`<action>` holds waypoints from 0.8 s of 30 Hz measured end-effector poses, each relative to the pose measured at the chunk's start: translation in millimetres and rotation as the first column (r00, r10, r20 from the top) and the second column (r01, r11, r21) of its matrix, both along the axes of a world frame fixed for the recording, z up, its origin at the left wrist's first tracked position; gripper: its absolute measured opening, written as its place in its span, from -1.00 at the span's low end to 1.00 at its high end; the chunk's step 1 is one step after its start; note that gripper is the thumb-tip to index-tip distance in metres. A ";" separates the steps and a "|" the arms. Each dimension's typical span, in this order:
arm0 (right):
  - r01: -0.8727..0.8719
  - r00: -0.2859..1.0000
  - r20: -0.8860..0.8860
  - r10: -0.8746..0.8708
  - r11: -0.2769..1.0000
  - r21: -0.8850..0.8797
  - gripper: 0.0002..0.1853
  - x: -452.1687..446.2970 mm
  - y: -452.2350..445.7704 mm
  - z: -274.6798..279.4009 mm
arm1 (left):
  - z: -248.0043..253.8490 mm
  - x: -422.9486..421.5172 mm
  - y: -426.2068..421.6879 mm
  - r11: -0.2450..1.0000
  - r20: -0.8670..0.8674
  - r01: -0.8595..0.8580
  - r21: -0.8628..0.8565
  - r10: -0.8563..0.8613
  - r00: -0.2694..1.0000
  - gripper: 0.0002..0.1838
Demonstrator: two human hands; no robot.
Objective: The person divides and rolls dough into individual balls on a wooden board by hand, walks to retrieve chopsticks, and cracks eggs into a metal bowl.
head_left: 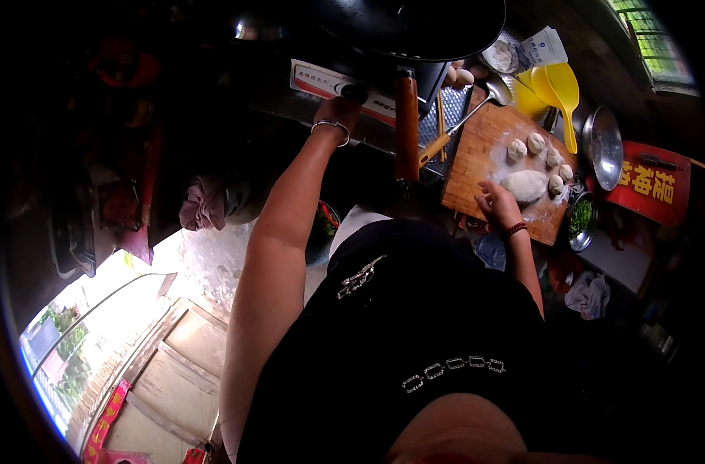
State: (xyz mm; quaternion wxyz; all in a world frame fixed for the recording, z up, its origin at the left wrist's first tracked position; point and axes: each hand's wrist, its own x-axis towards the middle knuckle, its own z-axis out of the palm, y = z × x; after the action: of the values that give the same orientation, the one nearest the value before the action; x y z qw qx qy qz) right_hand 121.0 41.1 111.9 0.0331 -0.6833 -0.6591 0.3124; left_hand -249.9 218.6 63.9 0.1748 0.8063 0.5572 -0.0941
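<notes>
My left hand [338,114], with a silver bangle at the wrist, reaches to the front of the gas stove [312,77]. Its fingers are closed round the dark stove knob [354,93], partly in shadow. On the stove stands a black wok [422,23] with a brown wooden handle [406,127] pointing at me. My right hand [498,206] hangs over the near edge of the wooden cutting board [476,147], its fingers loosely bent and holding nothing. Right beside them lies a flattened oval of dough [525,186]. Several small dough balls [536,143] rest around it on floured wood.
A metal spatula [498,91] with a wooden handle leans across the board's left edge. Eggs [464,77], a yellow ladle [557,81], a metal bowl [603,147] and a bowl of chopped greens [581,216] surround the board. A red sign [650,182] lies at the right.
</notes>
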 end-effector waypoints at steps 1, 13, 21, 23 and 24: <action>-0.006 1.000 0.001 0.006 1.000 0.003 -0.64 0.7 1.9 -0.4 | -0.2 -0.1 -0.5 1.000 0.007 0.000 0.003 0.000 1.000 -0.75; 0.021 1.000 -0.001 -0.021 0.999 -0.041 -0.65 -1.4 15.2 4.4 | -15.2 0.1 1.6 1.000 0.035 -0.023 -0.013 0.024 0.999 -0.75; -0.015 1.000 -0.003 0.015 0.998 -0.058 -0.66 -6.3 26.1 9.8 | -4.3 -4.3 6.4 0.997 0.066 0.021 -0.078 -0.016 0.998 -0.70; -0.024 1.000 0.007 0.025 0.998 -0.064 -0.66 -11.2 30.2 13.3 | -4.9 -5.3 5.9 0.997 0.089 0.006 -0.082 0.001 0.996 -0.69; -0.027 1.000 0.008 0.027 0.998 -0.065 -0.66 -12.0 31.2 12.6 | -3.5 -5.6 5.2 0.997 0.101 0.000 -0.081 0.008 0.995 -0.69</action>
State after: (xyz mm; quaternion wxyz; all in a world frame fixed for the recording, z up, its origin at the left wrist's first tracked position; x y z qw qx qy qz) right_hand 109.0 72.3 124.5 0.0037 -0.6765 -0.6579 0.3310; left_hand -255.5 223.8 60.4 0.2353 0.8012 0.5451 -0.0751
